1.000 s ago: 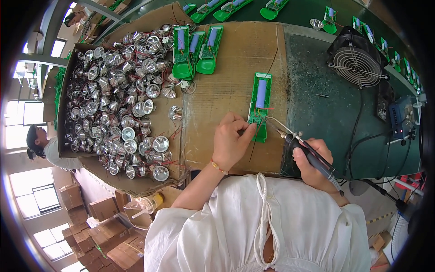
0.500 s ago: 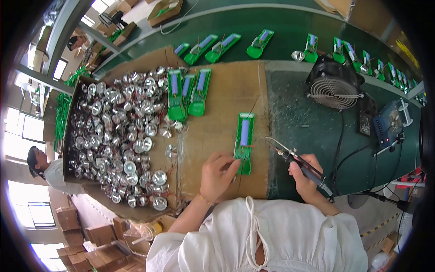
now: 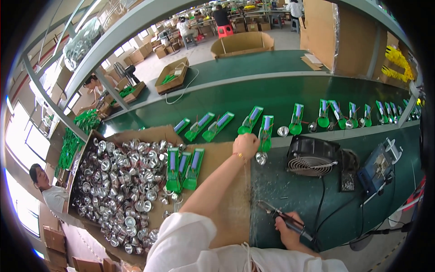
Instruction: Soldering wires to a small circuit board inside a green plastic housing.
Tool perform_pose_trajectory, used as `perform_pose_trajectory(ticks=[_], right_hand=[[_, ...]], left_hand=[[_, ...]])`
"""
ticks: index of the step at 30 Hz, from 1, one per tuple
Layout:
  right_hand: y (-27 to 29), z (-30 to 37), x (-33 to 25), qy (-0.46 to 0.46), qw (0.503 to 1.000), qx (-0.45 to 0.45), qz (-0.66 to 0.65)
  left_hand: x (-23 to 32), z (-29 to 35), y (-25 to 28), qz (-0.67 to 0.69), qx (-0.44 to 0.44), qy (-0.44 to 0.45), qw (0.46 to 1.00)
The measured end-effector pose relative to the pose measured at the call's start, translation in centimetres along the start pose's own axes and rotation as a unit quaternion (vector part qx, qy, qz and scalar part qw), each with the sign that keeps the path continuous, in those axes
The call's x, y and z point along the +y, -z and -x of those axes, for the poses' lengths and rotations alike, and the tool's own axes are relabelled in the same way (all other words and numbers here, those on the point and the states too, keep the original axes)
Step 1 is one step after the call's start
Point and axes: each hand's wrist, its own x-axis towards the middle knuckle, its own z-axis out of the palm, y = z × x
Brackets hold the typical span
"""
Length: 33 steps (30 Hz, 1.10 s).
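My left hand is stretched forward to the belt's near edge. It is closed, fingers mostly hidden behind its back. Just beyond its knuckles lies a green flashlight casing with a purple battery cell. Close on its right is another green casing, lying across the belt's edge, with a silver reflector cup at its near end. Whether my fingers grip either casing cannot be told. My right hand is wrapped round a dark-handled soldering iron, its tip pointing away to the left above the table.
A cardboard tray piled with silver reflector cups fills the left. Several green casings lie on cardboard beside it. More casings line the green belt. A black fan and a blue soldering station stand right, with trailing cables.
My left hand has moved from the cardboard in front of me out to the belt. The casing there has left that spot. My head view has tilted up; the right hand still holds the iron.
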Motion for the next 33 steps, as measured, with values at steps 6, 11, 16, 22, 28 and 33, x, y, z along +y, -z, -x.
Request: perform_pose_trajectory(ticks=[6, 11, 16, 22, 28, 33], right_hand=[[0.1, -0.8, 0.7, -0.007, 1.000, 0.005, 0.004], [-0.1, -0.9, 0.3, -0.011, 1.000, -0.011, -0.015], [0.1, -0.8, -0.1, -0.010, 1.000, -0.012, -0.008], [-0.1, -0.8, -0.1, 0.022, 0.999, -0.026, -0.025], [-0.2, -0.6, 0.2, 0.047, 0.998, -0.020, -0.024], [-0.5, -0.5, 0.2, 0.052, 0.998, -0.010, -0.039]], left_hand=[[-1.2, -6.9, -1.6, -0.089, 0.097, -0.063, 0.989], [-2.8, -5.9, -1.1, -0.084, -0.084, -0.007, 0.993], [-1.9, 7.8, 3.6, -0.076, -0.002, -0.035, 0.996], [-1.7, 24.1, 5.7, -0.030, 0.001, 0.058, 0.998], [-8.5, 26.4, 12.4, -0.252, 0.228, 0.179, 0.923], [-11.0, 29.0, 11.8, -0.185, 0.112, 0.199, 0.956]])
